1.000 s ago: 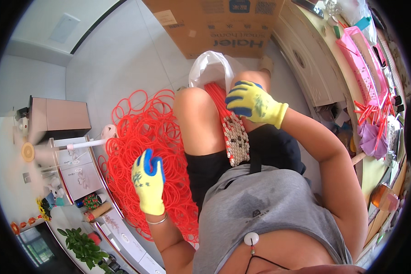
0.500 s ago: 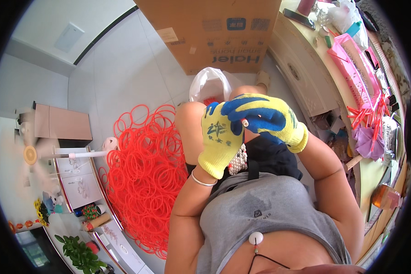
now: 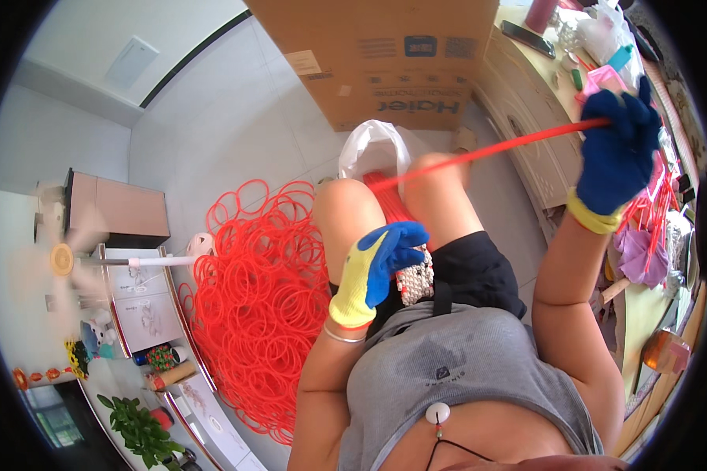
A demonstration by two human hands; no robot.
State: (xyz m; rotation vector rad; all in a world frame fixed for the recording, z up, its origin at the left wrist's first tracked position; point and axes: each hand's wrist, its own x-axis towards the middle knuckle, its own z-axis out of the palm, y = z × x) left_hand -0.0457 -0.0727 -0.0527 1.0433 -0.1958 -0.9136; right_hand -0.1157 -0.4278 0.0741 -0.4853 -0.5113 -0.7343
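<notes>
My right hand (image 3: 620,149), in a blue-palmed yellow glove, is raised over the cabinet on the right. Its fingers are closed round one end of a long red tube (image 3: 495,149), which slants down to the left across my knees. My left hand (image 3: 379,267), gloved alike, hovers above my lap with fingers loosely bent and apart; nothing shows in it. Just beside it hangs a white beaded piece (image 3: 415,281). Between my knees a bundle of red tubes (image 3: 391,200) lies at the white plastic bag (image 3: 379,137).
A large heap of red tube rings (image 3: 259,314) covers the floor at left, beside a pale fan (image 3: 63,257). A big cardboard box (image 3: 393,71) stands ahead. The right cabinet holds a phone (image 3: 528,39), bags, a purple cloth (image 3: 642,255) and other clutter.
My hands have parted from a small tube end they held together. The right has swung far right and up, with a long red tube; the left has stayed over my lap, its fingers loosened.
</notes>
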